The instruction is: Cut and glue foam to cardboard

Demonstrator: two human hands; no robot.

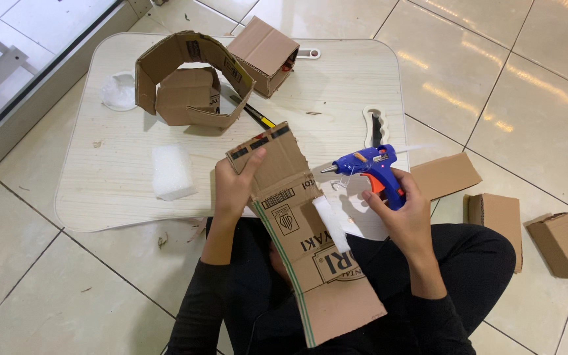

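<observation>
Over the lap, left hand (233,187) is pinching the cardboard strip (297,230) near its top edge; right hand (402,213) is gripping the glue gun (369,164). Cardboard's probably light, bendy, so hold edges.

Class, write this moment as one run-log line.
left hand: holds long printed brown cardboard strip | right hand: grips blue hot glue gun, nozzle toward strip | surface: low pale wooden table

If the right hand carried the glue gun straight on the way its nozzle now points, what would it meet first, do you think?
The right hand aims the blue glue gun leftward. Its nozzle would probably first meet the cardboard strip held by the left hand, near its upper edge, though depth is unclear.
</observation>
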